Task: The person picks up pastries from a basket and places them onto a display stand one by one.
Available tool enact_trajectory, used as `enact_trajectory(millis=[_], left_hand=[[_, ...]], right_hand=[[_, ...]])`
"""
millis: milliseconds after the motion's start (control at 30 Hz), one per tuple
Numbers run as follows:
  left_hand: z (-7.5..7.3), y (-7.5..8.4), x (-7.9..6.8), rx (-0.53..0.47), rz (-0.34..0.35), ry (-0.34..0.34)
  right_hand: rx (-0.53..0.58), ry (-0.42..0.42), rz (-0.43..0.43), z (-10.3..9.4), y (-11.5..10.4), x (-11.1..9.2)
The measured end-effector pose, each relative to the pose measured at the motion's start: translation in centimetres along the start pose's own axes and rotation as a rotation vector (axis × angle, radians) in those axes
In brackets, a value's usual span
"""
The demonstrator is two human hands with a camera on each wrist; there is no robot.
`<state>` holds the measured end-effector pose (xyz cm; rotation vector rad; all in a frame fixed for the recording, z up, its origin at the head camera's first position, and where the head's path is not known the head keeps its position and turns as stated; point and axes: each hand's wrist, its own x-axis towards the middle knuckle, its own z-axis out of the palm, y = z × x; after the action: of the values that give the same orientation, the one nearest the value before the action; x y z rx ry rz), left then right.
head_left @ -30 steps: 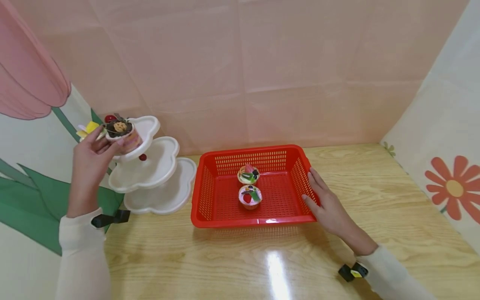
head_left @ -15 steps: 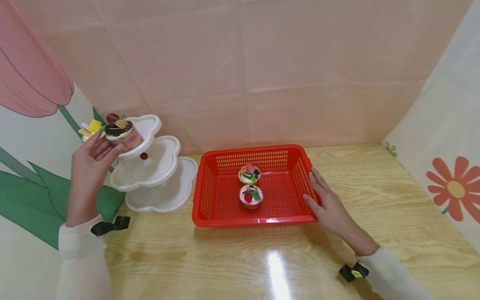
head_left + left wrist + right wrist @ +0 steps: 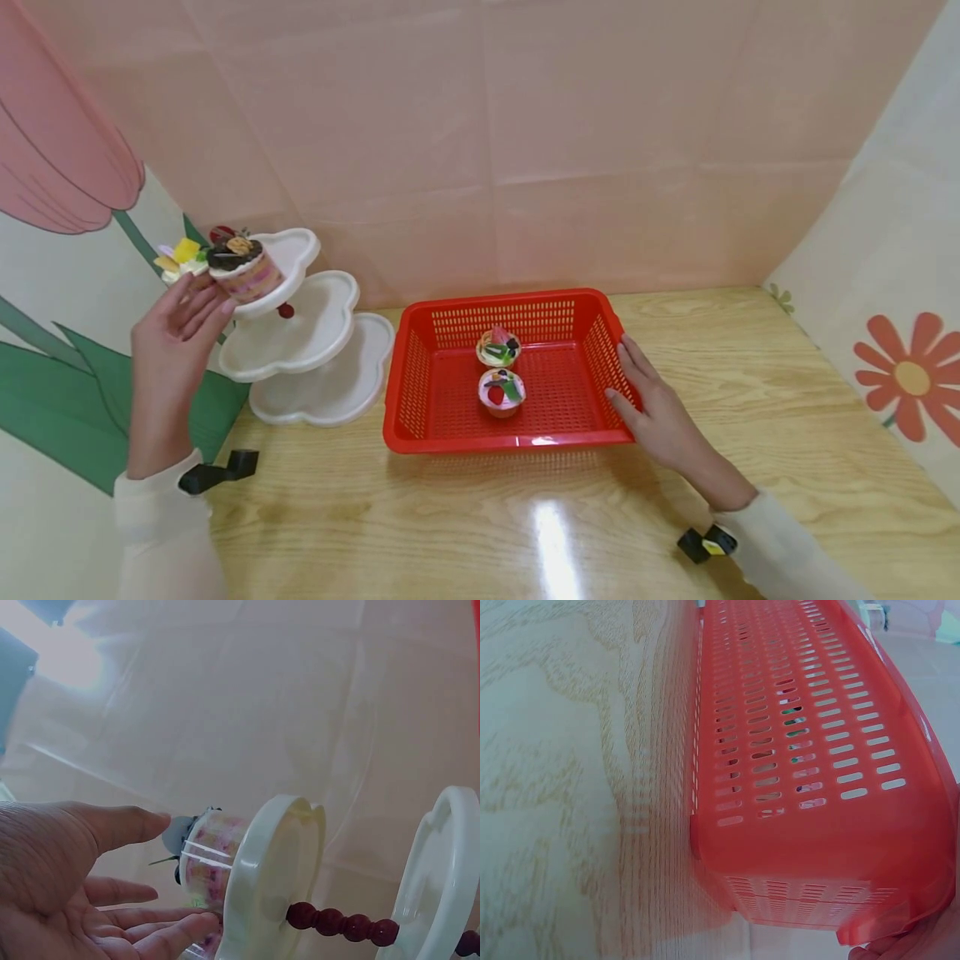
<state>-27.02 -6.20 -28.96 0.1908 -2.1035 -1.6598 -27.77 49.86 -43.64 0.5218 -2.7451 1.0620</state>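
Note:
A cupcake (image 3: 246, 268) with dark topping and a walnut stands on the top tier (image 3: 296, 250) of a white three-tier cake stand (image 3: 330, 392). My left hand (image 3: 171, 333) is beside it, thumb and fingers spread apart. In the left wrist view the left hand (image 3: 97, 892) has its thumb away from the cupcake (image 3: 214, 855), while a fingertip lies close to its wrapper; contact is unclear. My right hand (image 3: 663, 417) holds the right wall of a red basket (image 3: 510, 443), thumb over the rim. Inside the basket sit two cupcakes, one fruit-topped (image 3: 498, 347), one pink-creamed (image 3: 502, 393).
Another cupcake (image 3: 183, 260) with yellow topping and a red cherry (image 3: 222, 234) show behind the left fingers on the top tier. The basket stands on a wooden table (image 3: 450, 525), right of the stand. A pink backdrop (image 3: 480, 150) hangs behind.
The left hand has loosened from the walnut cupcake and drawn slightly back and down, leaving it on the top tier. The right hand and basket have not moved.

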Motion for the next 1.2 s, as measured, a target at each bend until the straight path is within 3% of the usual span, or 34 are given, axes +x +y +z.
enact_trajectory(millis=[133, 233, 367, 533, 667, 767, 900, 1200], left_hand=[[0.3, 0.1, -0.9, -0.038, 0.003, 0.049], [0.5, 0.2, -1.6, -0.079, 0.039, 0.079], [0.9, 0.0, -2.4, -0.047, 0.106, 0.101], [2.1, -0.5, -3.8, -0.089, 0.175, 0.102], [3.6, -0.6, -5.1, -0.107, 0.177, 0.042], [4.7, -0.8, -5.7, -0.06, 0.178, -0.013], [5.9, -1.3, -6.0, 0.004, 0.2, -0.074], [8.8, -2.6, -6.4, -0.035, 0.187, -0.245]], right_hand=[[-0.003, 0.001, -0.001, 0.0, 0.1, 0.0], [-0.004, 0.002, -0.003, 0.0, 0.1, 0.0], [0.003, -0.005, 0.004, -0.1, 0.0, 0.1], [0.005, -0.015, 0.021, -0.4, -0.2, 0.0], [0.005, -0.019, 0.023, -0.3, -0.2, 0.0], [0.005, -0.015, 0.019, -0.2, -0.2, 0.0], [0.009, -0.014, 0.018, -0.1, -0.1, 0.1], [0.013, -0.014, 0.023, -0.1, 0.0, 0.1]])
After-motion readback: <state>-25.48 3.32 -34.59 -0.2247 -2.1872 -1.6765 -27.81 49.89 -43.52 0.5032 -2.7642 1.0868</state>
